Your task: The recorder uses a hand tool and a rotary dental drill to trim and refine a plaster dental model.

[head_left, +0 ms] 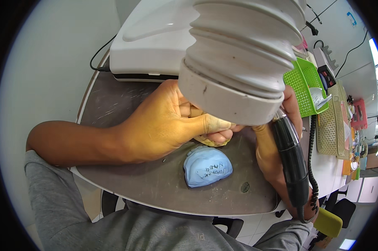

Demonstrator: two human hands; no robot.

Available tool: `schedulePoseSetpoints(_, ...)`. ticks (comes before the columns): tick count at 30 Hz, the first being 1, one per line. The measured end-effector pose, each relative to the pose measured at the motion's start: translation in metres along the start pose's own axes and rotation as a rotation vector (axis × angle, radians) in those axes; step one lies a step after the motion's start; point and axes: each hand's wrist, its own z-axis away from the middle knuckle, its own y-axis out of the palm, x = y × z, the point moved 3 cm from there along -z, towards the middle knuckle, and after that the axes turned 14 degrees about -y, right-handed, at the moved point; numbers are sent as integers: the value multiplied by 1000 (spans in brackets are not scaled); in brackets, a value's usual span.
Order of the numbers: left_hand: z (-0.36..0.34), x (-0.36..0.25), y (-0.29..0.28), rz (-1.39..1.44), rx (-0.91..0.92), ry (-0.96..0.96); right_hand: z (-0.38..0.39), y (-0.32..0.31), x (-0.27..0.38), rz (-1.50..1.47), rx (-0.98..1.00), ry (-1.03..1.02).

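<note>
Black pen-like handpiece (287, 144), silver toward its nose, slanting through the right hand (266, 146) — its tip hidden from here, a yellowish piece (206, 142) at the left hand (172, 119) — mostly covered, only its near edge showing.

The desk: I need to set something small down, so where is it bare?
The desk has room left of the blue cast, between the left forearm and front edge, bar a crumb; also between that forearm and the white machine. It is crowded under the hose, where the left hand and right hand meet.
</note>
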Motion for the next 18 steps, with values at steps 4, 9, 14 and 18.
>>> schedulePoseSetpoints(4, -5, 4, -5, 0, -31, 12, 4, -5, -1, 0, -24, 83)
schedulePoseSetpoints(9, -4, 2, -4, -41, -35, 58, 7, -1, -1, 50, 54, -86)
schedulePoseSetpoints(14, 0, 0, -1, 48, -61, 47, 6, 3, 1, 75, 40, -106)
schedulePoseSetpoints(18, -2, -1, -3, -14, -73, 44, 6, 1, 1, 155, 52, -179)
